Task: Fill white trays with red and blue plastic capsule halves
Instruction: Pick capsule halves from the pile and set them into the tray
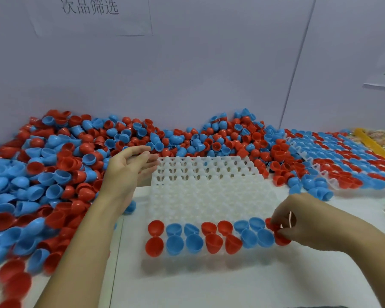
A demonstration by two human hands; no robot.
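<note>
A white tray (pixel 209 192) with rows of sockets lies in front of me on the table. Its two nearest rows hold red and blue capsule halves (pixel 193 236), set in pairs by colour. My right hand (pixel 302 221) is at the right end of those rows, its fingers pinching a red capsule half (pixel 281 238) at the tray's near right corner. My left hand (pixel 129 172) hovers at the tray's far left corner, fingers relaxed and holding nothing. A large heap of loose red and blue halves (pixel 60 165) covers the left and back of the table.
A second tray (pixel 347 165) filled with red and blue halves lies at the right, against the wall. A yellow container (pixel 373 143) sits at the far right. A grey partition wall with paper notices stands behind the heap. Bare white table runs along the near edge.
</note>
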